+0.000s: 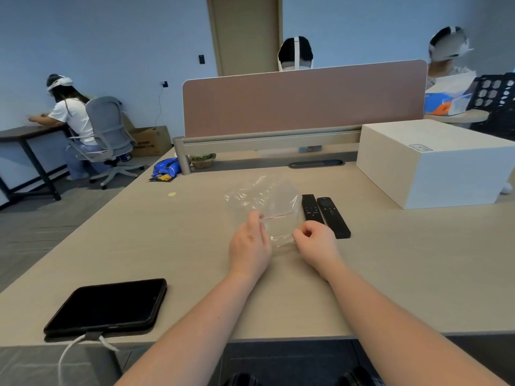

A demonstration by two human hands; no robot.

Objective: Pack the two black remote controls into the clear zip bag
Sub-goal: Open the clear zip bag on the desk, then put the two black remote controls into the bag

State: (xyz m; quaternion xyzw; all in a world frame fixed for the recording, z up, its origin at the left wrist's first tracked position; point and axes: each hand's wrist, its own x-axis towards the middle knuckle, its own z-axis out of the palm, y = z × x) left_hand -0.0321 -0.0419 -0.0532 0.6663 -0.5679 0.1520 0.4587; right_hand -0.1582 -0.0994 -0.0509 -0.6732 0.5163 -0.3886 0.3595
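Hands [249, 243] [315, 240] each pinch crinkled clear bag [267, 203] | two slim black remotes [312, 208] [333, 217] beside

The zip bag [264, 201] is showing thin, clear, crinkled, glossy plastic; both remote controls [324, 214] are looking matt black plastic; the worktop [195, 238] is showing smooth, pale wood-grain.
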